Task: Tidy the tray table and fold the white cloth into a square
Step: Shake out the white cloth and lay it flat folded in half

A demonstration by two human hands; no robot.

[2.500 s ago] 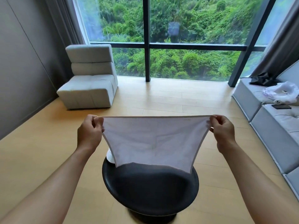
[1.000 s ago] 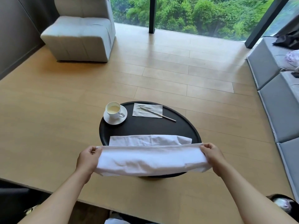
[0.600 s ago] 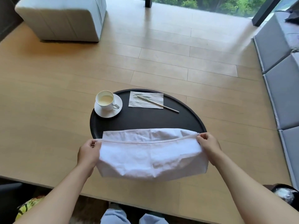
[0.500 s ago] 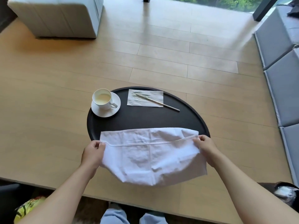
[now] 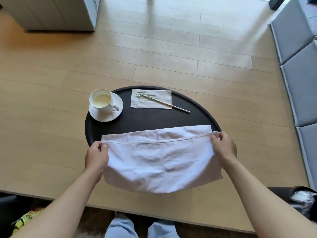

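Observation:
The white cloth (image 5: 159, 160) lies doubled over the near edge of the round black tray table (image 5: 149, 119), its lower layer flat on the tabletop and its fold sagging off the front. My left hand (image 5: 97, 156) pinches the upper layer's left corner. My right hand (image 5: 223, 146) pinches the right corner. The upper hem sits a little short of the lower hem. At the table's back left stands a white cup (image 5: 101, 101) of pale drink on a saucer (image 5: 106, 109). A paper napkin (image 5: 151, 101) with a thin metal stick (image 5: 165, 105) across it lies at the back.
Wooden floor surrounds the table. A pale armchair (image 5: 51, 12) stands at the far left and a grey sofa (image 5: 301, 74) runs along the right. My knees in light trousers (image 5: 142, 228) show at the bottom edge. A dark object (image 5: 298, 198) sits low right.
The cloth went from hanging stretched in the air to being laid down and doubled on the table's near edge. Both hands lowered and moved forward, bringing the upper hem toward the lower one.

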